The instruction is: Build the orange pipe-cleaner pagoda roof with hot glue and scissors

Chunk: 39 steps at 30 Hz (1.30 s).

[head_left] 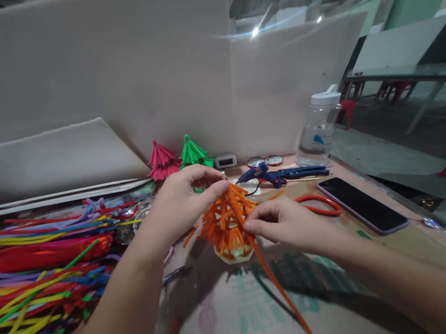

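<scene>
An orange pipe-cleaner tree [226, 218] stands upright on a pale base [235, 257] over the cardboard. My left hand [187, 196] is closed at its top, thumb and fingertips pinching near a small white tip. Lower on the right side of the tree, my right hand [278, 223] pinches a long orange pipe cleaner [281, 289], whose free end hangs down toward me. Behind the tree stand a pink pipe-cleaner tree [162, 160] and a green pipe-cleaner tree [192, 152], the green one partly covered by my left hand.
Many colored pipe cleaners [31, 281] are heaped at left. Rightward lie a blue glue gun [261, 174], red-handled scissors or pliers [324, 204], a phone [361, 206] and a water bottle [318, 130]. White boards [101, 62] rise behind. Cardboard [215, 318] covers the tabletop.
</scene>
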### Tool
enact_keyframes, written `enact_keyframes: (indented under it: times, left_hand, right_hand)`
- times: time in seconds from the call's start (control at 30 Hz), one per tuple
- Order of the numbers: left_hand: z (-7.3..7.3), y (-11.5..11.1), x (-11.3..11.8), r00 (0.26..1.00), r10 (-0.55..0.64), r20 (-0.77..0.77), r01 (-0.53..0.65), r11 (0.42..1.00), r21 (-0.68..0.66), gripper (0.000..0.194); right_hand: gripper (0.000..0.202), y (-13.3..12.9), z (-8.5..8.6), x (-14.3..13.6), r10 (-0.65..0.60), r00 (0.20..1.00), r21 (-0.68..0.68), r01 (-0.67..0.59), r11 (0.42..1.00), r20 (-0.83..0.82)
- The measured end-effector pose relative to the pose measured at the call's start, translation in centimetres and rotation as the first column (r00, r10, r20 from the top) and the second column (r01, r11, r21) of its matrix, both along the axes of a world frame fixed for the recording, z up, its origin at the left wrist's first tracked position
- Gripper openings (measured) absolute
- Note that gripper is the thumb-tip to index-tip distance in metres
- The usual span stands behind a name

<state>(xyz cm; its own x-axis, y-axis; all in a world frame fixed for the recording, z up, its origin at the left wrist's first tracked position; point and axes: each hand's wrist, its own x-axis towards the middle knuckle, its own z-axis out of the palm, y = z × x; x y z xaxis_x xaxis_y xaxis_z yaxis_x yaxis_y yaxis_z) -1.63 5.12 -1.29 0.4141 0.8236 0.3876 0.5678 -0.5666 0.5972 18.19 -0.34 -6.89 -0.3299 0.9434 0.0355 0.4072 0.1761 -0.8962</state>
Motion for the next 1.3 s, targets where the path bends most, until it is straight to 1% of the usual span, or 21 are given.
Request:
enact_keyframes:
  times: [0.1, 0.2, 0.3, 0.4, 0.5, 0.67, 0.77, 0.9, 0.97, 1.07, 1.17, 1.3]
  left_hand:
    - [0.1, -0.1, 0.1, 1.0, -0.006, -0.007, 0.006, 1.0, 0.008, 0.026]
    - [0.2, -0.1, 0.0, 1.0, 0.0, -0.015, 0.001, 1.0, 0.017, 0.025]
    - [0.2, -0.1, 0.0, 1.0, 0.0, -0.021, 0.0, 1.0, 0.015, 0.025]
    - [0.1, 0.0, -0.1, 1.0, -0.005, -0.021, 0.006, 1.0, 0.017, 0.025]
    - [0.1, 0.0, 0.0, 1.0, -0.007, -0.019, 0.007, 1.0, 0.023, 0.024]
    - [0.0, 0.0, -0.1, 1.0, -0.006, -0.01, 0.006, 1.0, 0.016, 0.022]
    - [0.0, 0.2, -0.3, 0.999, -0.038, 0.018, 0.038, 0.999, -0.007, 0.023]
    - [0.1, 0.4, -0.6, 0.991, -0.122, 0.049, 0.125, 0.99, -0.071, 0.036]
    - [0.0, 0.6, -0.8, 0.993, -0.102, 0.061, 0.105, 0.993, -0.055, 0.043]
    - [0.0, 0.9, -1.1, 0.991, -0.035, 0.127, 0.036, 0.999, -0.005, 0.048]
    - [0.2, 0.9, -1.4, 0.992, -0.002, 0.125, 0.0, 1.0, 0.018, 0.042]
    - [0.7, 0.4, -1.3, 0.995, -0.002, 0.097, 0.003, 1.0, -0.012, 0.025]
  right_hand:
    - [0.023, -0.3, 0.1, -0.3, 0.005, 1.0, -0.032, -0.005, 0.999, -0.025]
    - [0.017, -0.3, -0.1, -0.4, -0.005, 0.998, -0.054, 0.002, 0.999, -0.055]
    - [0.013, -0.2, -0.4, -0.5, -0.013, 0.995, -0.108, 0.002, 0.994, -0.103]
    - [0.013, -0.1, -0.6, -0.5, -0.023, 0.991, -0.159, 0.002, 0.987, -0.131]
    - [0.015, 0.0, -0.7, -0.4, -0.039, 0.989, -0.179, 0.014, 0.984, -0.14]
    - [0.015, 0.0, -0.7, -0.4, -0.045, 0.994, -0.144, 0.029, 0.989, -0.105]
    - [0.017, 0.1, -0.3, -0.3, -0.05, 0.997, -0.141, 0.041, 0.989, -0.061]
    - [0.021, 0.1, 0.4, 0.1, -0.018, 1.0, -0.142, 0.015, 0.99, -0.022]
    - [0.023, 0.1, 0.7, 0.3, 0.002, 1.0, -0.134, -0.003, 0.991, -0.008]
    - [0.025, 0.1, 1.0, 0.8, 0.005, 1.0, -0.094, -0.002, 0.996, 0.027]
    - [0.026, 0.1, 1.2, 1.2, 0.006, 0.999, -0.029, -0.004, 1.0, 0.049]
    - [0.024, 0.1, 1.3, 1.4, 0.012, 0.999, 0.034, -0.014, 0.999, 0.048]
